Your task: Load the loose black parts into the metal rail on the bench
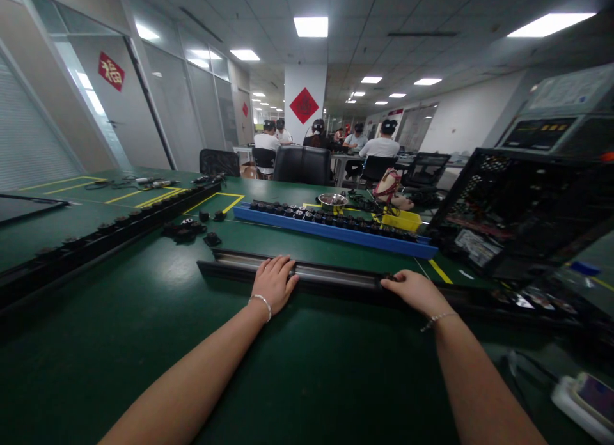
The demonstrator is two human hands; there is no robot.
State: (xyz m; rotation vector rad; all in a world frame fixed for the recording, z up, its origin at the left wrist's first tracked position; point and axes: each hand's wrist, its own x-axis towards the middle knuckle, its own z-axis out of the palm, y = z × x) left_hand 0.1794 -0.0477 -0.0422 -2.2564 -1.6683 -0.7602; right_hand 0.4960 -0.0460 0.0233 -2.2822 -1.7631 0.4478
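Note:
A long black channel rail (330, 275) with a shiny inner strip lies across the green table in front of me. My left hand (274, 284) rests over the rail's left part with its fingers laid out flat. Something small and dark shows at its thumb, too little to name. Farther right, my right hand (415, 291) pinches a small black part (389, 278) at the rail's channel. The fingertips partly cover that part. Beyond the right hand, several dark and shiny pieces (537, 301) sit along the rail's line.
A blue rail (330, 229) holding a row of black parts lies behind. Loose black parts (185, 229) and another long black rail (119, 231) are to the left. A metal bowl (332, 201), yellow tray (401, 221) and open computer case (522, 208) stand farther back. Several people sit beyond.

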